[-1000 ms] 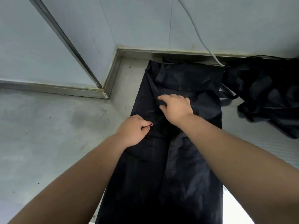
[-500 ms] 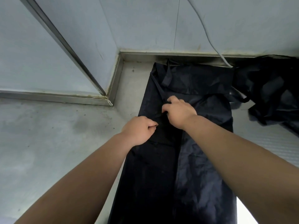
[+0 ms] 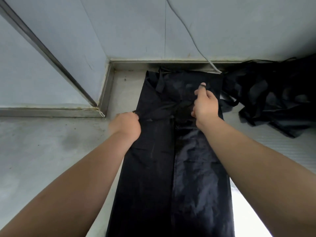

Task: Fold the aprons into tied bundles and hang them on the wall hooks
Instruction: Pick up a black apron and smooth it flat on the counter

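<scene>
Early stage: apron [image 3: 153, 168] is lying mid-frame on the tabletop [image 3: 51, 159], folded lengthwise only, left hand [image 3: 125, 124] gripping its left edge, right hand [image 3: 205, 105] pinching a strap [image 3: 203, 85]; the pile [image 3: 273, 103] at upper right is waiting, nothing tied or hung.

Left hand [image 3: 125, 124], right hand [image 3: 206, 106] and forearms are bare

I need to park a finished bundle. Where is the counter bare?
Bare counter lies left of the folded apron, in front of the wall ledge. A narrower ribbed strip is free to its right, nearer than the heap of aprons. The far right corner is crowded.
</scene>
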Demonstrator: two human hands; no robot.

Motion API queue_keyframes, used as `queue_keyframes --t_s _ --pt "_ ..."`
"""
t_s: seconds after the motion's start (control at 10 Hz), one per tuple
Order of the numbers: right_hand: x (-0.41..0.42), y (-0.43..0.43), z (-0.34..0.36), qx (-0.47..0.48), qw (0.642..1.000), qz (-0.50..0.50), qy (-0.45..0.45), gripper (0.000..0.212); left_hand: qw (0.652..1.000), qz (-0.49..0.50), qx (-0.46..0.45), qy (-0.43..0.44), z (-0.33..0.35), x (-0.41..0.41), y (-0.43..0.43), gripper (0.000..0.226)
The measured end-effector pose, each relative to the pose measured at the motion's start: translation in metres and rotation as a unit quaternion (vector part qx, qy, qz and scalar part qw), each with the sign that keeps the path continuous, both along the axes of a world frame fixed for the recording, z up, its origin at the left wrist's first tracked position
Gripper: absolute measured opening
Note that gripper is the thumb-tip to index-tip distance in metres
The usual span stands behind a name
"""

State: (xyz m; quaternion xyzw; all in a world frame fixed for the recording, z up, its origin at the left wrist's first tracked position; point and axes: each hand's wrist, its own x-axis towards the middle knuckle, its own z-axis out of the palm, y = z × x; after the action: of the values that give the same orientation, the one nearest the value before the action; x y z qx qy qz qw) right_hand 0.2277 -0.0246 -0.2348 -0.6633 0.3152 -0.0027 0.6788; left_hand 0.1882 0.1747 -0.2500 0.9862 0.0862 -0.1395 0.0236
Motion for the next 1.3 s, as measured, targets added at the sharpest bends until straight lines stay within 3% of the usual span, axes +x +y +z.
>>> queue_keyframes --t_s 0.1,0.3,0.5,0.6,0.7,0.8,0.9,1.0,1.1,1.3 --pt "-0.002 -0.023 0.001 0.038 0.995 -0.078 0.040 0.031 1.000 0.025 -0.010 -0.001 0.001 0.005 -0.001 0.032" --pt "-0.024 -0.070 0.004 0.175 0.950 -0.244 0.088 0.027 0.986 0.091 -0.121 -0.067 0.011 0.020 -0.010 0.025" --pt "-0.030 -0.079 0.004 0.174 0.948 -0.256 0.073 0.029 0.946 0.069 -0.259 -0.180 0.021 0.035 -0.024 0.039" --pt "-0.027 -0.069 0.006 0.120 0.961 -0.213 0.128 0.028 0.969 0.044 -0.214 -0.113 0.015 0.038 -0.021 0.055" --pt "-0.031 -0.055 -0.004 -0.171 0.980 0.034 0.098 0.035 0.985 0.015 -0.148 -0.085 0.009 0.032 -0.022 0.044" --pt "-0.029 -0.048 -0.007 -0.324 0.908 0.253 0.078 0.034 0.972 -0.092 -0.204 -0.073 0.002 0.029 -0.031 0.038" --pt "-0.019 -0.043 -0.016 -0.415 0.807 0.409 0.094 0.038 0.958 -0.178 -0.225 -0.002 -0.011 0.026 -0.044 0.036" --pt "-0.009 -0.043 -0.022 -0.452 0.749 0.474 0.104 0.046 0.961 -0.209 -0.179 -0.006 -0.022 0.024 -0.052 0.051" --pt "-0.004 -0.041 -0.027 -0.471 0.718 0.499 0.114 0.050 0.960 -0.241 -0.136 0.037 -0.030 0.022 -0.055 0.059" --pt "-0.005 -0.042 -0.034 -0.490 0.738 0.461 0.042 0.042 0.958 -0.257 -0.117 0.050 -0.042 0.015 -0.055 0.057"
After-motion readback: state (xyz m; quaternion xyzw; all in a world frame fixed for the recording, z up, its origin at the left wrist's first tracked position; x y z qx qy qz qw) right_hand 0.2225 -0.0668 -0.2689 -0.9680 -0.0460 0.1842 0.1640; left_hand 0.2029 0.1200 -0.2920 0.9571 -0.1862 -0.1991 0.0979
